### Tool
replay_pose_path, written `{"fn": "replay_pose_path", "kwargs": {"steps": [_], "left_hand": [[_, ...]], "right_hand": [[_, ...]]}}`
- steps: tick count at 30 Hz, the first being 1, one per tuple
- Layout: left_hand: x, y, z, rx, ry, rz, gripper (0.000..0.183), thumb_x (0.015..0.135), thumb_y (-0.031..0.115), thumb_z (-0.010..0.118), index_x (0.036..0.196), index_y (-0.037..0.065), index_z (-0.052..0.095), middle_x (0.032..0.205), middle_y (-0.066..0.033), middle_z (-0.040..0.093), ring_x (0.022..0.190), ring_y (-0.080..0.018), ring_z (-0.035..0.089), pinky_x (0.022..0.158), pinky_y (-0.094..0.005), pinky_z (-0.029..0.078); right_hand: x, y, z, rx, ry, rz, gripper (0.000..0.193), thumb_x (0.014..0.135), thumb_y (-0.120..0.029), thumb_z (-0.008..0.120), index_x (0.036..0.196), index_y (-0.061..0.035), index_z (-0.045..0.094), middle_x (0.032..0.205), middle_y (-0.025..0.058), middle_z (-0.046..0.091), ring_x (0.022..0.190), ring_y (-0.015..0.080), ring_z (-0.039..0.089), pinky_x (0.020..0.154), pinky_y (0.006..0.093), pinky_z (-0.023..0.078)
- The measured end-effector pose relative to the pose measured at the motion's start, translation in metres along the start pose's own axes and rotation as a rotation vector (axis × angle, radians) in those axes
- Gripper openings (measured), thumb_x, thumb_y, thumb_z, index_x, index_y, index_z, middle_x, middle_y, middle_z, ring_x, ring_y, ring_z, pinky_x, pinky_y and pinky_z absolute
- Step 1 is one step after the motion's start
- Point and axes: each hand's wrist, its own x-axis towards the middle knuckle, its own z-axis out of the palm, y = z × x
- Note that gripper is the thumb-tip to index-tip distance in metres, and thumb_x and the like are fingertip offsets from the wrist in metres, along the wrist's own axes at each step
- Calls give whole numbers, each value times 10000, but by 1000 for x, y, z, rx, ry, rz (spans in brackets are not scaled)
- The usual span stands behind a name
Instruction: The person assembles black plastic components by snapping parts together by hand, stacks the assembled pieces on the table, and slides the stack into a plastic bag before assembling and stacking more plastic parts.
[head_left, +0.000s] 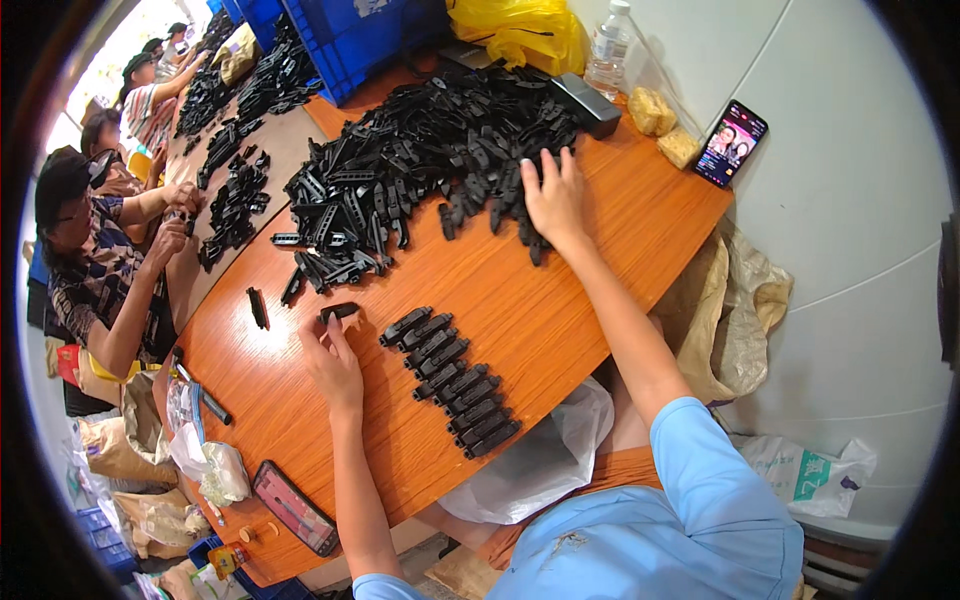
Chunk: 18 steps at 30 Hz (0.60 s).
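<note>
My left hand [335,365] pinches a dark, elongated black plastic part [341,310] at its fingertips, over the left side of the wooden table. My right hand [556,200] reaches to the right edge of a big heap of black plastic parts [430,140]. Its fingers are stretched out and touch the small pieces there, with nothing visibly gripped. Between my forearms, several black parts [450,382] lie side by side in a slanting row. One slim black piece [258,308] rests alone left of my left hand.
A blue crate [365,45], yellow bag [520,30], grey box [586,105] and bottle [608,50] stand behind the heap. A lit phone [732,145] leans at the right wall; another phone [294,507] lies front left. Co-workers [100,260] sit along the left.
</note>
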Motion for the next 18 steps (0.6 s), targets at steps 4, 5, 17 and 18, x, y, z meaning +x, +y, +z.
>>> {"fn": "replay_pose_path", "kwargs": {"steps": [4, 5, 17, 18], "left_hand": [[-2, -1, -1, -62, -42, -102, 160, 957, 87, 563, 1035, -37, 500, 861, -126, 640, 745, -153, 649, 657, -269, 514], [-3, -2, -5, -56, -41, -107, 160, 957, 87, 563, 1035, -37, 500, 861, -126, 640, 745, -153, 649, 657, -269, 514], [6, -8, -11, -349, -67, -279, 139, 966, 115, 562, 1014, 7, 488, 874, -51, 582, 799, -125, 621, 717, -247, 506], [7, -8, -12, -342, -65, -292, 139, 966, 115, 562, 1014, 7, 488, 874, -51, 582, 799, -125, 621, 717, -247, 506]], "right_hand": [[-13, -19, 3, -100, -70, -26, 657, 953, -499, 430, 1400, -18, 396, 1497, 302, 213, 1397, 461, 156, 1123, 583, 78], [-20, -25, 0, -132, 5, -168, 621, 943, -472, 469, 1370, -22, 429, 1497, 285, 228, 1392, 453, 172, 1107, 597, 98], [-111, -107, -15, 458, -852, -801, 366, 863, -300, 667, 1146, -72, 621, 1177, 83, 627, 1183, 265, 539, 1074, 440, 338], [-114, -107, -21, 464, -866, -797, 366, 863, -300, 667, 1146, -72, 621, 1177, 83, 627, 1183, 265, 539, 1074, 440, 338]]}}
